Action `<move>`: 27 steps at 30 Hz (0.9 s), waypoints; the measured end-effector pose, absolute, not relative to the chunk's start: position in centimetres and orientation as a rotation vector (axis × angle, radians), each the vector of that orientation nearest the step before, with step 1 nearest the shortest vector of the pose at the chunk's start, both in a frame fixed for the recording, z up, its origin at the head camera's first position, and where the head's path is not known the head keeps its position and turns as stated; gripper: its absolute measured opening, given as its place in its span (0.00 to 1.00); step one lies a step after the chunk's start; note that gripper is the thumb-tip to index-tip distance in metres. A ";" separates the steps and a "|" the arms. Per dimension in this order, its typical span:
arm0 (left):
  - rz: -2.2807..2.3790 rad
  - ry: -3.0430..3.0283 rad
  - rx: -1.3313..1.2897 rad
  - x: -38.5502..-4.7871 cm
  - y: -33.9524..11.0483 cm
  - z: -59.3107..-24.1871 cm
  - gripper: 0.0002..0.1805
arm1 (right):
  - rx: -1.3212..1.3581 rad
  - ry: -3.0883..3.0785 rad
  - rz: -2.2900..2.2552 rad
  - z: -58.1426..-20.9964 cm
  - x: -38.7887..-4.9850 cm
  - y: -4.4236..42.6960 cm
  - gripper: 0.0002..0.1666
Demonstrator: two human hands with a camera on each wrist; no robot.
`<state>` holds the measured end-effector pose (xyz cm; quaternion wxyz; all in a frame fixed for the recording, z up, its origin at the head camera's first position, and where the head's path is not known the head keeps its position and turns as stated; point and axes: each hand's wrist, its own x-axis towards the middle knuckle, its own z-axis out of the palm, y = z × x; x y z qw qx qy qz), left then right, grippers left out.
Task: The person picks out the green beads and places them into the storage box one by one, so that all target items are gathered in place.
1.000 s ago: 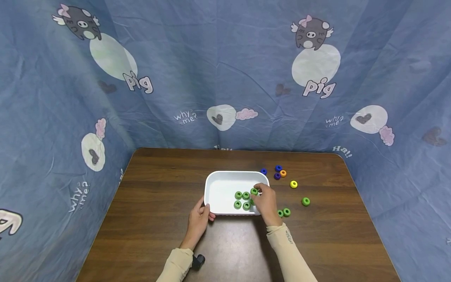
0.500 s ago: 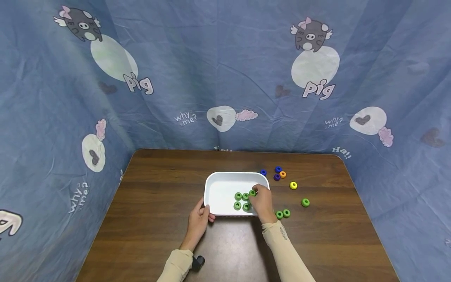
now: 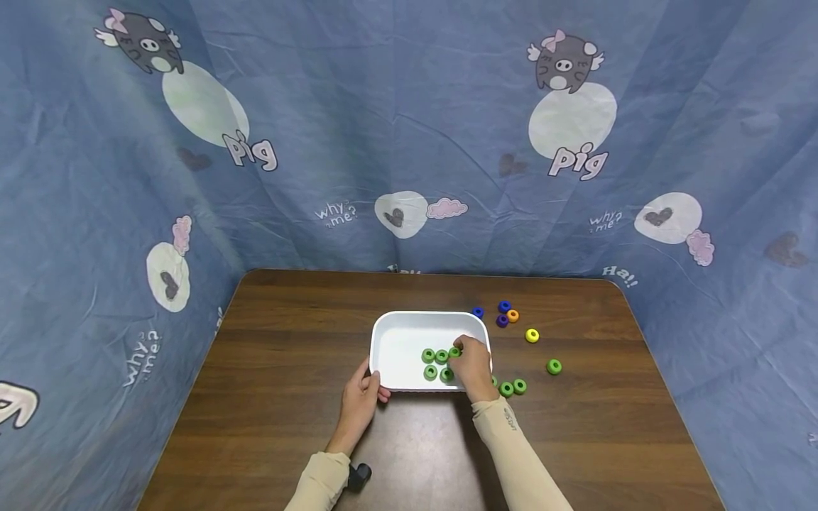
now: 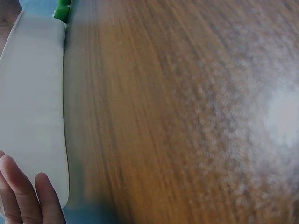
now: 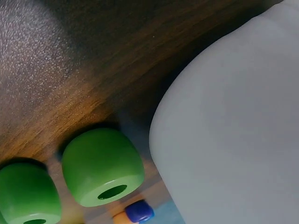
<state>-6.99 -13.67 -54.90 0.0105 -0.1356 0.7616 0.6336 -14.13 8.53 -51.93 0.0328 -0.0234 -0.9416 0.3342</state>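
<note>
1. While the right hand [image 3: 471,365] sits inside the right part of the white tray [image 3: 399,344], lower centre of frame, its thumb and index finger look to be pinching the end green bead [image 3: 454,352]. Exact contact is partly hidden. Off-centre pressure on that rounded side could make it squirt loose.
2. Next to it, left: two upper-row beads [image 3: 435,356]. Shove too hard and they skew or roll; nothing dividing them.
3. Just below: two lower-row beads [image 3: 438,373]. Right one is close to the hand, so knuckles could knock it. Can't tell if another hides under the palm.
4. Left hand [image 3: 361,397] grips the tray's lower-left corner, thumb over the rim, fingers outside. Only one corner held: sideways push from the right could pivot the tray, and lifting that corner would send beads sliding.
5. Outside, lower right of tray: loose green beads [image 3: 506,389], one tucked by the wrist. Sleeve [image 3: 505,426] or wrist could sweep them across the bench [image 3: 268,383].
6. Farther, upper right: yellow bead [image 3: 532,336] and blue-purple-orange cluster [image 3: 505,314]. Low risk unless the tray swings into the nearby blue bead [image 3: 478,312].
</note>
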 end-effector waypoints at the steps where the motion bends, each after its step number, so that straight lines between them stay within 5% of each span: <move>1: 1.982 2.378 -0.422 -7.0 -13.7 -55.1 0.29 | -0.069 -2.903 1.026 -52.0 -14.2 8.5 0.15; 27: 1.965 2.412 -0.430 -6.8 -13.6 -55.4 0.29 | 0.011 -2.929 0.962 -52.5 -14.5 8.7 0.18</move>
